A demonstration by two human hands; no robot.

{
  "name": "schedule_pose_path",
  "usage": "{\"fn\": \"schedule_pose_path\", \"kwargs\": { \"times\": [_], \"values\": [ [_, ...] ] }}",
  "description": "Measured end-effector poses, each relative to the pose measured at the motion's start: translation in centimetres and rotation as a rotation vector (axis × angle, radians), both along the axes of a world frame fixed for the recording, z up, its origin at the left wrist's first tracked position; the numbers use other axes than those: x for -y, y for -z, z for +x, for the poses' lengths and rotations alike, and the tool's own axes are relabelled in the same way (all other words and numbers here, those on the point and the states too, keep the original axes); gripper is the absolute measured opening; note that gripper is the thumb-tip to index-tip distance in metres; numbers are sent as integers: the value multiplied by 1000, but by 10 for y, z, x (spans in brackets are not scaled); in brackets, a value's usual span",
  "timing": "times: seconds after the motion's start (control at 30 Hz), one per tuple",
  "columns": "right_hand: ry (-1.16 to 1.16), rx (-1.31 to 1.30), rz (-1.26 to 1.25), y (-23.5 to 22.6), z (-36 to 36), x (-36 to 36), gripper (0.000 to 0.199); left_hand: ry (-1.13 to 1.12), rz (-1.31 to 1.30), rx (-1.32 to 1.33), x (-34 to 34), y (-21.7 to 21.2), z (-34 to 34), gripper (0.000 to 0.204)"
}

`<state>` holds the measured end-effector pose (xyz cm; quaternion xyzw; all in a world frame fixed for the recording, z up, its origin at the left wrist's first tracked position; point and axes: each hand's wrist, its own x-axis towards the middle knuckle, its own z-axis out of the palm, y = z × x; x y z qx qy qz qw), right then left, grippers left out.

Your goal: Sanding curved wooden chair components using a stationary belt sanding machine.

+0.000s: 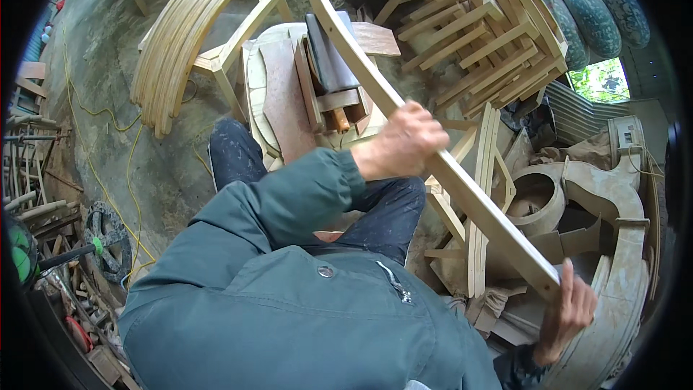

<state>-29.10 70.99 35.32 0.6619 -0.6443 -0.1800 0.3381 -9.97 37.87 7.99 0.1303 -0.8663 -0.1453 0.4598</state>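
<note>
Head view, slat: the curved wooden slat (480, 206) runs slantwise through the left fingers, one end reaching beyond them to the far left, the other meeting the right fingers.
Left hand: the left hand (406, 143) has its fingers closed around the slat partway along its length.
Right hand: the right hand (569, 314) touches the near end, one digit pointing up beside it; how tightly its fingers grip cannot be told.
Block: a dark grey block (333, 58) lies beyond the left fingers, to their left, near a reddish-brown board (283, 94).
Strips: stacked curved strips (191, 36) stand farther left of them.
Frames: piled wooden frames (498, 36) sit beyond them, to the right.
Machine: a pale machine (613, 303) stands beside the right fingers.
</note>
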Motion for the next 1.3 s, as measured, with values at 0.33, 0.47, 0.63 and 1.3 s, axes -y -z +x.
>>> {"fn": "schedule_pose_path", "kwargs": {
  "times": [0.33,0.47,0.63,1.3],
  "values": [
    [-150,87,-47,163,22,288,57,-267,136,390,132,33,41,103],
    [-52,162,9,215,65,369,55,-389,272,391,162,51,56,103],
    [-95,201,18,240,62,343,62,-411,164,629,178,47,86,97],
    [171,-37,-130,-33,-2,-41,46,25,-24,58,-17,-28,30,35]
  ]
}}
